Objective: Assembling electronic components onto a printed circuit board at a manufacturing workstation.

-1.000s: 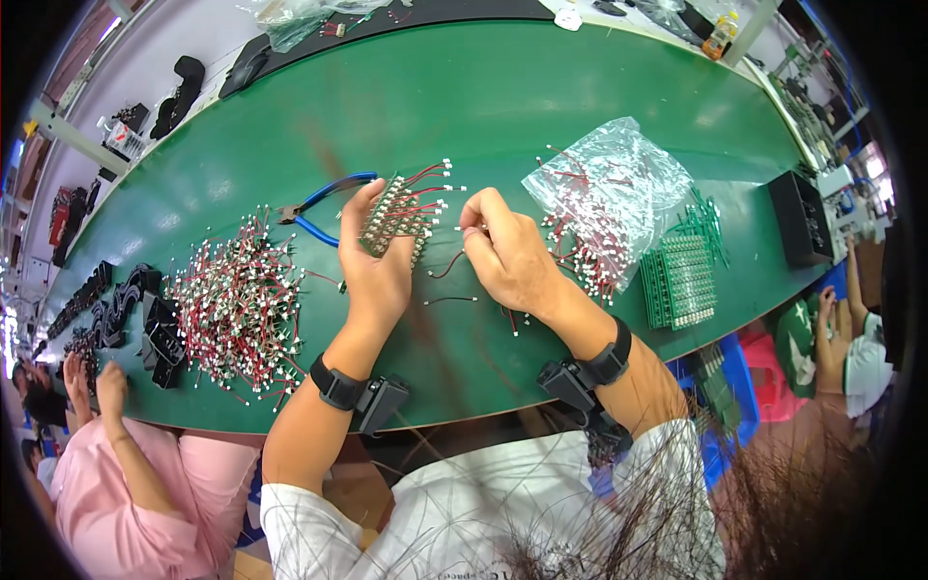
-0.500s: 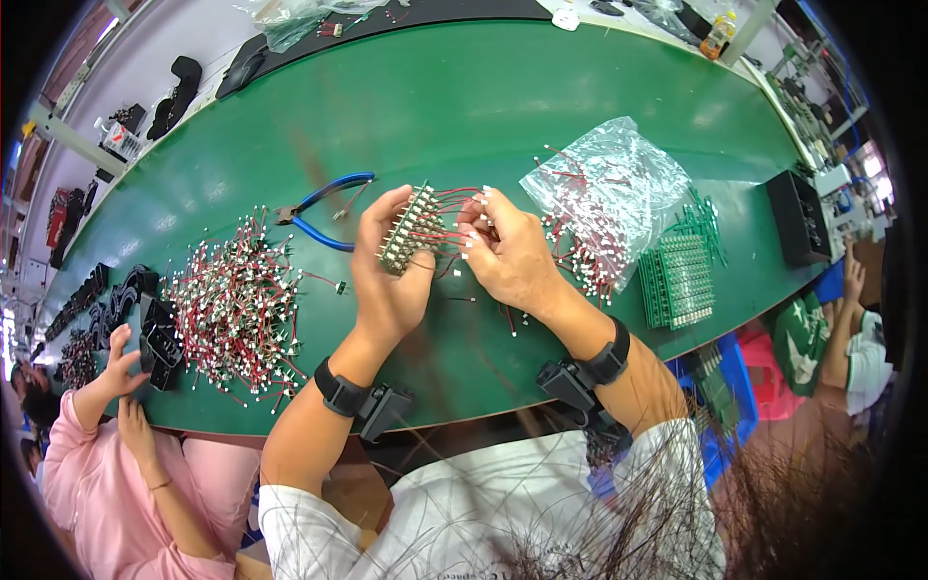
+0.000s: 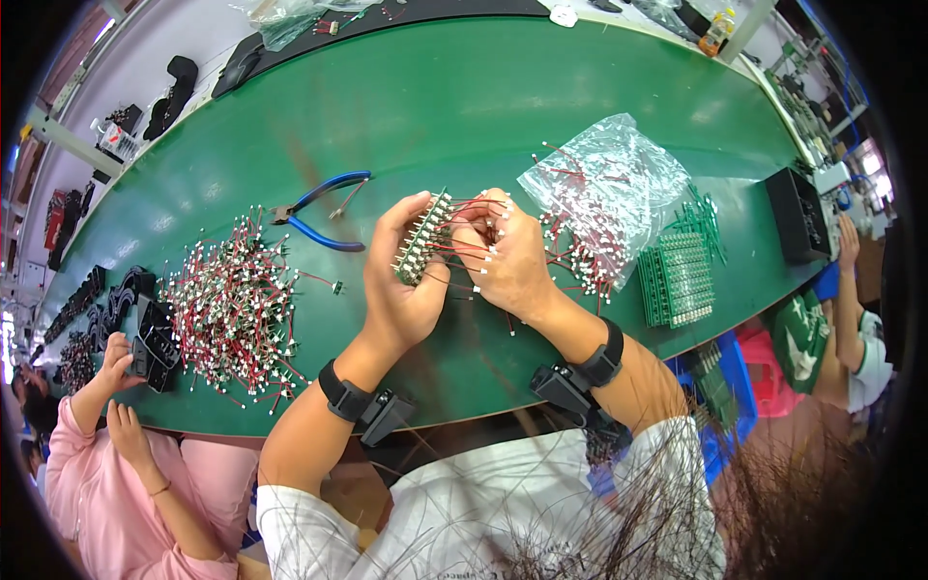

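My left hand (image 3: 394,290) is closed around a green circuit board panel (image 3: 422,242) lined with small white connectors, thumb on the near side and fingers behind. Short red and black wires (image 3: 471,206) with white plugs run from the panel toward my right hand (image 3: 514,256). Its thumb and fingers are pinched together among these wires, just right of the panel. Which wire sits in the pinch is partly hidden by the fingers. Loose wires with white plugs (image 3: 592,246) lie to the right of this hand, partly under a clear plastic bag (image 3: 633,159).
Blue-handled cutting pliers (image 3: 324,238) lie left of my hands, beyond a big heap of wired small boards (image 3: 232,314). Green panels (image 3: 677,280) are stacked at the right, near a black box (image 3: 797,217). At the far left a co-worker's hand (image 3: 116,365) holds a black part.
Both hands and the panel have shifted slightly right. My right hand's fingers have curled in closer to the panel. The co-worker's hand has closed on the black part.
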Demonstrator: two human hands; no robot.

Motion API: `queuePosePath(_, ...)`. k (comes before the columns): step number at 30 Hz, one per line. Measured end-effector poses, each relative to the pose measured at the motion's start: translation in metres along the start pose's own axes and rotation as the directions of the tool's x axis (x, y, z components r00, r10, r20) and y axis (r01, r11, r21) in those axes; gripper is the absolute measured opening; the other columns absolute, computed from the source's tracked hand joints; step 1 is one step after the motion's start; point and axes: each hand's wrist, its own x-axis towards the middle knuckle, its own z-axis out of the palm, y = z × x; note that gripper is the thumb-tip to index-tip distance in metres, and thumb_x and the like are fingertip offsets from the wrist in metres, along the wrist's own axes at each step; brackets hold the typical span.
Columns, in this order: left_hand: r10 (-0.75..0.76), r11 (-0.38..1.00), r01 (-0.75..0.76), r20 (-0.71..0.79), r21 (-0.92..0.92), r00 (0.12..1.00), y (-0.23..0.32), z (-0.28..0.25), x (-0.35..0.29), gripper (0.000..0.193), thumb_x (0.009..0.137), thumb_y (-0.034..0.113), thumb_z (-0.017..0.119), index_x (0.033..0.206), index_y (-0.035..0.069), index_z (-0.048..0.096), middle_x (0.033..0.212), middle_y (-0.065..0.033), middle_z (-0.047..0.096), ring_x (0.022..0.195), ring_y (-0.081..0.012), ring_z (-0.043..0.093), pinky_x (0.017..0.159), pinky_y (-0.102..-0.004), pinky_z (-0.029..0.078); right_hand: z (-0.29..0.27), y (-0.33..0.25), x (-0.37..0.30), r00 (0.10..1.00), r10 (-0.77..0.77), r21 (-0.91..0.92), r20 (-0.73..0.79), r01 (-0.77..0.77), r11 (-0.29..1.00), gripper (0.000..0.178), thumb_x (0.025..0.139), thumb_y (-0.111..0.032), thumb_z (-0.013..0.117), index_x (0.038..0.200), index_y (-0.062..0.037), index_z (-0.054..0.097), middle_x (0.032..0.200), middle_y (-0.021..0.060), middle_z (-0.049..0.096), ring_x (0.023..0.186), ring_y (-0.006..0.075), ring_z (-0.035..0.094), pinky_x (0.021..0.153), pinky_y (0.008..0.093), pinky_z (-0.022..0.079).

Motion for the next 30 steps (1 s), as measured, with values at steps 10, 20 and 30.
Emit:
queuePosePath(10, 0.013, 1.000, -0.013, 0.014, 0.027, 1.000, 0.0015, 0.0009, 0.0008, 0.058, 0.080, -0.009, 0.055, 0.137, -0.003, 0.047, 0.127, -0.0147, 0.058, 0.117, -0.0230, 0.058, 0.104, -0.0345, 0.044, -0.0028, 0.0031, 0.0009, 0.999, -0.022, -0.129, -0.031, 0.017, 0.992, 0.012, 0.088, -0.002, 0.068, 0.092, 0.0013, 0.057, 0.074, 0.0024, 0.062, 0.065, 0.0036, 0.056, 0.056, 0.0216, 0.047)
queuePosePath(20, 0.021, 0.999, -0.021, 0.024, 0.027, 0.999, 0.0031, 0.0018, 0.0022, 0.056, 0.080, -0.008, 0.056, 0.135, -0.004, 0.050, 0.126, -0.0146, 0.059, 0.113, -0.0221, 0.059, 0.101, -0.0335, 0.045, -0.0045, 0.0022, 0.0008, 0.973, -0.231, -0.225, -0.006, 0.224, 0.948, 0.014, 0.084, -0.002, 0.069, 0.092, 0.0018, 0.058, 0.067, 0.0009, 0.057, 0.058, 0.0048, 0.052, 0.051, 0.0230, 0.042)
queuePosePath(30, 0.024, 0.999, -0.025, 0.027, 0.045, 0.999, 0.0024, 0.0022, 0.0014, 0.057, 0.079, -0.008, 0.056, 0.136, -0.004, 0.050, 0.125, -0.0154, 0.059, 0.112, -0.0232, 0.060, 0.099, -0.0335, 0.046, -0.0031, 0.0024, 0.0015, 0.965, -0.259, -0.251, -0.026, 0.245, 0.936, 0.014, 0.084, -0.004, 0.070, 0.089, 0.0019, 0.059, 0.061, 0.0006, 0.053, 0.053, 0.0056, 0.049, 0.048, 0.0242, 0.039)
